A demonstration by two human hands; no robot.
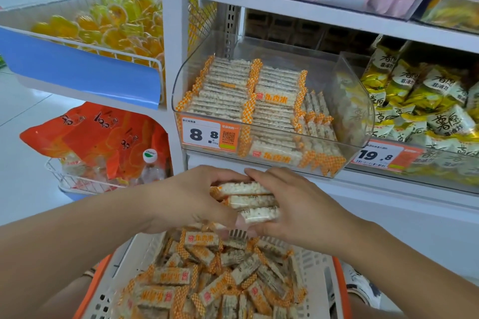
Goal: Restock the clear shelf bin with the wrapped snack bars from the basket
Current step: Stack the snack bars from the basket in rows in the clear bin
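Note:
Between both hands sits a small stack of three wrapped snack bars (pixel 248 201), white puffed rice with orange checkered ends. My left hand (pixel 191 197) grips the stack's left end and my right hand (pixel 293 202) grips its right end, both held just above the basket and below the bin. The white and orange basket (pixel 121 267) at the bottom holds several loose bars (pixel 215 282). The clear shelf bin (pixel 363 111) above holds neat rows of the same bars (pixel 248 101), with free room at its right side.
A price tag reading 8.8 (pixel 204 134) is on the bin's front. Yellow snack bags (pixel 425 101) fill the neighbouring bin on the right. Wire baskets on the left hold yellow candies (pixel 108 23) and orange bags (pixel 103 134) with a bottle (pixel 151 163).

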